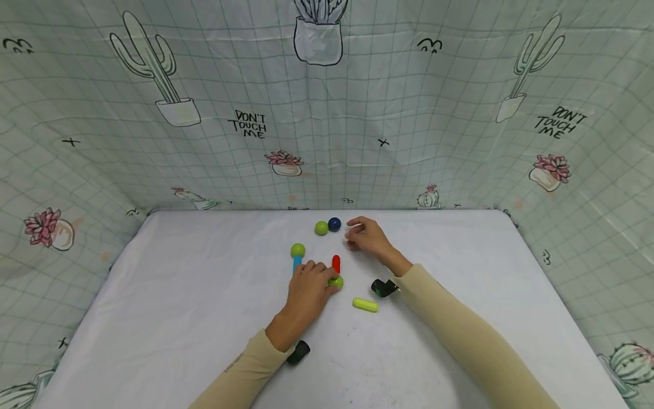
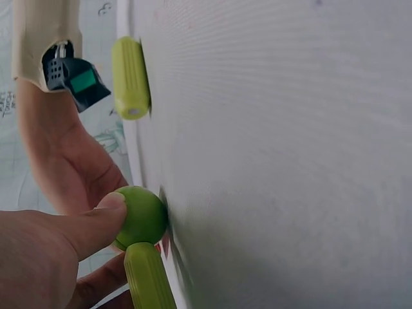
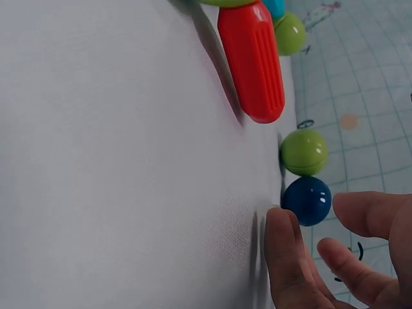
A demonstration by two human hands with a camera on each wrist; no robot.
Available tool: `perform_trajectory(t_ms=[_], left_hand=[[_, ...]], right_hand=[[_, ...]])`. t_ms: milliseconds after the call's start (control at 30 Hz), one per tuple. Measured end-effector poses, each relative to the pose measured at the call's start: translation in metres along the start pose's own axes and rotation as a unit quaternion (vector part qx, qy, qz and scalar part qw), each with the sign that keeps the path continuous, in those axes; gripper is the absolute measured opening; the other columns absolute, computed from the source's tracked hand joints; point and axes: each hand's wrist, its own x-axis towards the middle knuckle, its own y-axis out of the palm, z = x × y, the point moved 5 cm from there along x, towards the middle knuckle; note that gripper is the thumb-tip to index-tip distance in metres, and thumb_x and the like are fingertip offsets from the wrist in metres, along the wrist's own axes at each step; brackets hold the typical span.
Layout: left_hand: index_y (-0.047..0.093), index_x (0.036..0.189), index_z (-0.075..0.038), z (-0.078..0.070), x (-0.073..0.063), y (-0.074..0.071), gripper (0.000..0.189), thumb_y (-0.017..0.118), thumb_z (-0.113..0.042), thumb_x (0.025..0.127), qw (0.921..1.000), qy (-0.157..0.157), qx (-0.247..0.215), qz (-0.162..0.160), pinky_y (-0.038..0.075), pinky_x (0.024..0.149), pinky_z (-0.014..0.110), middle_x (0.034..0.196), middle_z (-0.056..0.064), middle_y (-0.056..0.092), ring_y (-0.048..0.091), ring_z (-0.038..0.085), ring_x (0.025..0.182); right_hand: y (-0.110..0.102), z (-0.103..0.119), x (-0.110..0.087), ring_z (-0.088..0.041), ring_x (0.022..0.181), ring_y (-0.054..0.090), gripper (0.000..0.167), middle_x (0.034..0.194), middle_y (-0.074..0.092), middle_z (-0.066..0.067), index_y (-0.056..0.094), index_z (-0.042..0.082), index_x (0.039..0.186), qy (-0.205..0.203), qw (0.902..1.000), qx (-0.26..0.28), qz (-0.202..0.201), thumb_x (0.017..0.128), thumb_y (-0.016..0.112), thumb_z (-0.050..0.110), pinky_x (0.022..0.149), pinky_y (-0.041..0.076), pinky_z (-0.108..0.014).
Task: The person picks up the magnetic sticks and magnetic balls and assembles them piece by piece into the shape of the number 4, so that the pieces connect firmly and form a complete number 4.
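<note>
My left hand [image 1: 309,287] pinches a green ball [image 2: 143,215] between thumb and fingers, low over the table. From that ball a red ridged rod [image 3: 252,64] points to the far side, and a yellow-green rod [image 2: 148,277] runs from it under the hand. Beyond the left fingers a blue rod [image 1: 297,262] joins another green ball [image 1: 298,250]; its near end is hidden. My right hand [image 1: 372,238] is just right of a dark blue ball [image 3: 308,201], thumb and fingers apart, holding nothing. A loose green ball [image 3: 304,152] sits against the blue one.
A single yellow-green rod [image 1: 365,305] lies on the white table [image 1: 204,295], nearer than the red rod. Dark wrist cameras [image 1: 298,353] stick out by both sleeves. A patterned cloth [image 1: 327,113] hangs behind the table's far edge.
</note>
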Motion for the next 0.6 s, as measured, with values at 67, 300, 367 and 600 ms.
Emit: perform_trajectory(t_ms=[67, 300, 367, 600], left_hand=[[0.081, 0.113, -0.018, 0.0, 0.0, 0.0, 0.027, 0.086, -0.03, 0.089, 1.0, -0.001, 0.003, 0.002, 0.049, 0.097, 0.043, 0.103, 0.0, 0.073, 0.062, 0.022, 0.104], [0.081, 0.112, -0.018, -0.001, 0.0, -0.001, 0.026, 0.087, -0.029, 0.089, 0.9999, -0.007, 0.009, 0.005, 0.049, 0.097, 0.043, 0.103, 0.001, 0.074, 0.062, 0.022, 0.104], [0.082, 0.112, -0.018, -0.001, 0.001, 0.0, 0.026, 0.087, -0.029, 0.089, 0.9999, -0.01, 0.012, 0.006, 0.049, 0.097, 0.044, 0.103, 0.001, 0.074, 0.062, 0.022, 0.104], [0.082, 0.113, -0.018, -0.002, 0.002, 0.002, 0.028, 0.087, -0.03, 0.089, 0.9994, -0.026, 0.009, 0.02, 0.048, 0.099, 0.044, 0.105, 0.001, 0.074, 0.062, 0.022, 0.106]], right_hand=[[0.001, 0.001, 0.004, -0.015, 0.085, 0.073, 0.038, 0.117, 0.066, -0.022, 0.059, -0.005, 0.139, 0.001, 1.0, 0.004, -0.002, 0.103, 0.065, 0.005, 0.077, 0.063, -0.027], [0.006, 0.004, 0.013, -0.015, 0.084, 0.072, 0.042, 0.116, 0.066, -0.02, 0.057, -0.003, 0.142, 0.008, 0.9999, -0.006, 0.007, 0.102, 0.066, 0.007, 0.078, 0.063, -0.027], [0.007, 0.006, 0.016, -0.017, 0.087, 0.073, 0.043, 0.117, 0.066, -0.021, 0.057, -0.003, 0.144, 0.007, 0.9998, -0.012, 0.011, 0.102, 0.066, 0.007, 0.079, 0.063, -0.028], [0.008, 0.013, 0.022, -0.028, 0.096, 0.074, 0.047, 0.122, 0.065, -0.023, 0.055, -0.001, 0.147, 0.004, 0.9991, -0.033, 0.025, 0.103, 0.066, 0.009, 0.081, 0.063, -0.031]])
